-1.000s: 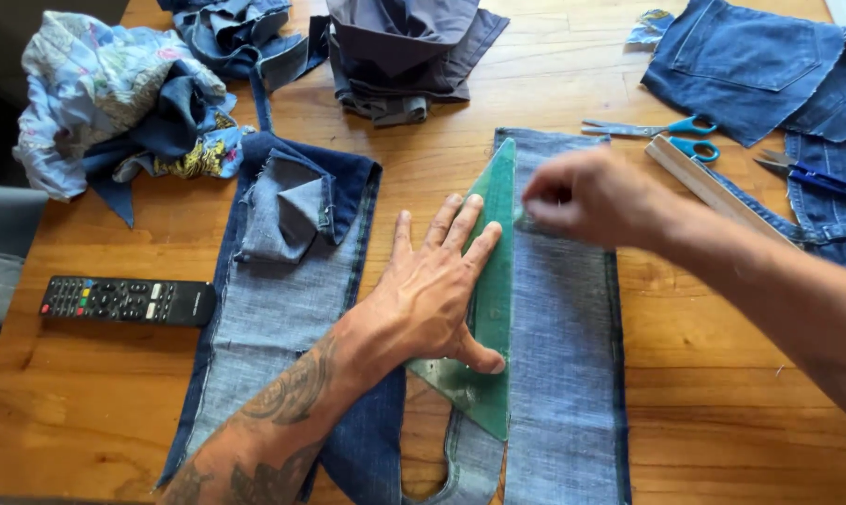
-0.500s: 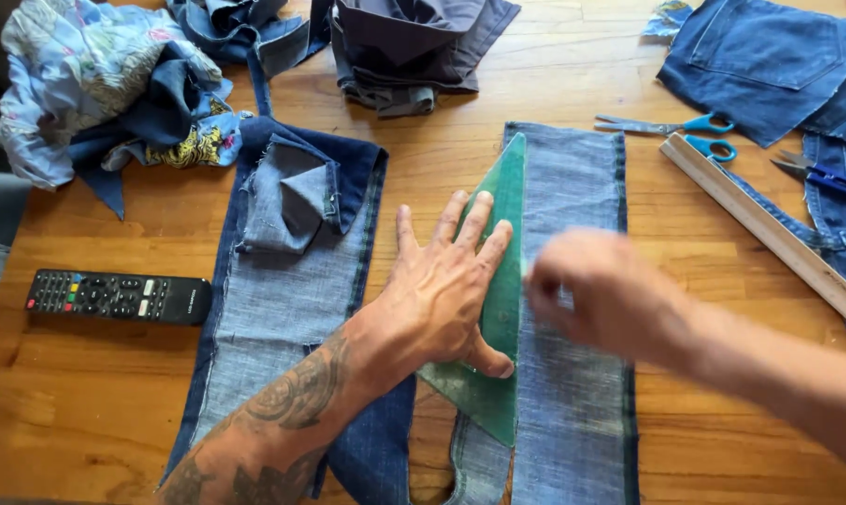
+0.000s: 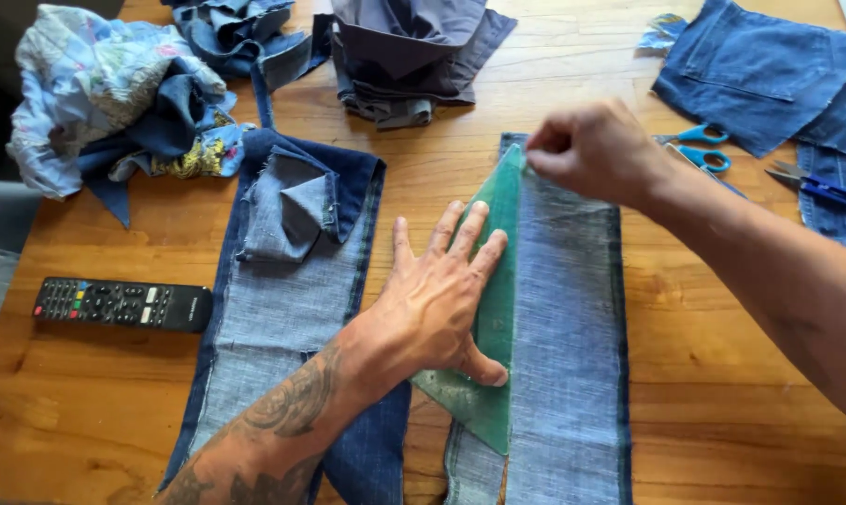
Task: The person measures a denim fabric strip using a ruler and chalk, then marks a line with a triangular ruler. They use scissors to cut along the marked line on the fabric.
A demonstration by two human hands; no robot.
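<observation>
My left hand point(image 3: 437, 299) lies flat with fingers spread, pressing a green translucent triangle ruler point(image 3: 474, 411) onto a long strip of pale denim point(image 3: 568, 337). The ruler's long edge runs up the strip's left side. My right hand point(image 3: 596, 150) is at the ruler's top tip with fingers pinched together; anything between them is hidden. A second denim strip point(image 3: 282, 309) with dark blue edges and a folded scrap on top lies to the left of my left hand.
On the wooden table point(image 3: 722, 309), a black remote point(image 3: 123, 304) sits at the left edge. Blue-handled scissors point(image 3: 699, 150) and another blue-handled tool point(image 3: 820, 187) lie at the right near denim pieces point(image 3: 759, 65). Grey cloth point(image 3: 404, 56) and a patterned fabric pile point(image 3: 105, 93) are at the back.
My right hand slid down along the ruler's edge half a second ago and is now back up at its top tip. My left hand stayed pressed on the ruler.
</observation>
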